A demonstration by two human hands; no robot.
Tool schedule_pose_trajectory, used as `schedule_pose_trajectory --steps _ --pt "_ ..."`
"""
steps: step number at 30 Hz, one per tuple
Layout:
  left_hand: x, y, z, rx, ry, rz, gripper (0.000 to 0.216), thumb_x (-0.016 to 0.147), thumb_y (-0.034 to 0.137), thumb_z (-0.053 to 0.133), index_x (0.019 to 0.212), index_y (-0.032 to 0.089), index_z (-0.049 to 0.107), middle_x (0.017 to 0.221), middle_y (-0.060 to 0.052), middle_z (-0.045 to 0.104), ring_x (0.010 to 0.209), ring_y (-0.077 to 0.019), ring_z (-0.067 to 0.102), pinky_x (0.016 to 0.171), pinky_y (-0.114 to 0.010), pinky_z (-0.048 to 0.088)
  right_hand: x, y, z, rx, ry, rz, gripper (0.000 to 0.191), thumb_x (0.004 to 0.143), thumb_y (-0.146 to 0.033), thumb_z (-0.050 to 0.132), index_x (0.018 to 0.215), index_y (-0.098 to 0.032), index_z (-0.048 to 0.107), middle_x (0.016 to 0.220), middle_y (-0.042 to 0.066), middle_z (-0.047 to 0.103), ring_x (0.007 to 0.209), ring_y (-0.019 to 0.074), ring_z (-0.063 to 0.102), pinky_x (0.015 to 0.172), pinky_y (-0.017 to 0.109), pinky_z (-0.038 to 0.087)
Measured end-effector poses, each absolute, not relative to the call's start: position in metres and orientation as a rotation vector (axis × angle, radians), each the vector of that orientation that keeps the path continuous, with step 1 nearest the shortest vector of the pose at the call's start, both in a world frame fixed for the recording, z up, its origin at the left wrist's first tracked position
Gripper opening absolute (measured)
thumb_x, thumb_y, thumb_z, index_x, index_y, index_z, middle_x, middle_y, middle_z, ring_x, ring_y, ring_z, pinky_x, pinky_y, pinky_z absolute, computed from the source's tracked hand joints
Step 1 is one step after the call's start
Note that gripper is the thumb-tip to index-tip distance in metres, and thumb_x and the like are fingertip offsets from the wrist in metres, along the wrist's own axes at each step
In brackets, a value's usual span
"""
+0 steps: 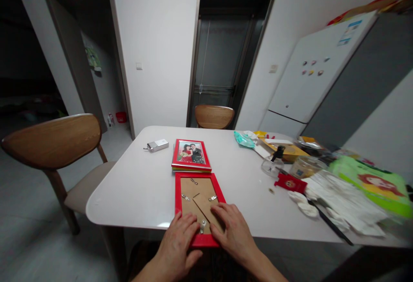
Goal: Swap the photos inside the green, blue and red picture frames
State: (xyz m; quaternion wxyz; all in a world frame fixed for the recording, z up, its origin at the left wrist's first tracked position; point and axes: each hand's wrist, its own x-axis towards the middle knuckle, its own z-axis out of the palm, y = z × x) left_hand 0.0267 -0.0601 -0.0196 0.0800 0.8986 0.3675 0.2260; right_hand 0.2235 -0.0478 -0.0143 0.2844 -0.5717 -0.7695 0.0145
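Note:
A red picture frame (196, 185) lies face down at the near edge of the white table (142, 187), its brown backing board and small metal clips showing. My left hand (177, 241) rests flat on the frame's near left corner, fingers stretched out beside a metal clip. On the near right part of the backing lies my right hand (234, 230), fingers extended and spread. Just beyond, a second red frame (191, 154) lies face up with a photo of two people in it.
A small silver box (157, 145) sits at the table's far left. The right side holds a clear spray bottle (272, 163), a red packet (290, 183), a jar (305, 166), plastic bags and a green bag (374, 185). Wooden chairs (53, 142) stand left and behind; a fridge (318, 71) stands right.

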Motion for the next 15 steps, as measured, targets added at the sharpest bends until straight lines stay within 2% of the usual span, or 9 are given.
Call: schedule_pose_trajectory --steps 6,10,12,15 --pt "0.026 -0.057 -0.026 2.748 1.072 0.663 0.046 0.07 0.021 0.053 0.114 0.014 0.042 0.119 -0.014 0.049 0.113 -0.0243 0.042 0.094 -0.049 0.034 0.218 -0.052 -0.016 -1.518 -2.064 0.058 0.029 0.067 -0.024 0.053 0.095 -0.019 0.057 0.096 0.008 0.055 0.088 0.0214 0.047 0.076 0.036 0.04" --pt "0.023 -0.055 -0.03 2.853 1.062 0.678 0.042 0.074 0.024 0.05 0.114 0.015 0.042 0.119 -0.013 0.05 0.112 -0.024 0.044 0.091 -0.048 0.038 0.243 -0.04 -0.014 -1.543 -2.002 0.085 0.03 0.074 -0.029 0.047 0.101 -0.02 0.055 0.102 0.007 0.053 0.094 0.0186 0.047 0.082 0.033 0.039" --pt "0.021 -0.052 -0.032 2.919 1.043 0.713 0.042 0.074 0.025 0.05 0.114 0.015 0.042 0.117 -0.012 0.052 0.109 -0.0239 0.046 0.088 -0.047 0.041 0.282 -0.027 -0.009 -1.666 -1.877 -0.034 0.032 0.077 -0.03 0.042 0.104 -0.017 0.054 0.105 0.01 0.052 0.098 0.0183 0.046 0.086 0.031 0.037" --pt "0.019 -0.046 -0.033 3.016 0.983 0.783 0.041 0.073 0.027 0.052 0.112 0.016 0.043 0.113 -0.011 0.055 0.105 -0.0235 0.05 0.084 -0.044 0.046 0.364 -0.013 0.0 -2.046 -1.602 -0.386 0.035 0.074 -0.027 0.043 0.105 -0.013 0.053 0.11 0.014 0.049 0.101 0.0239 0.045 0.086 0.037 0.035"
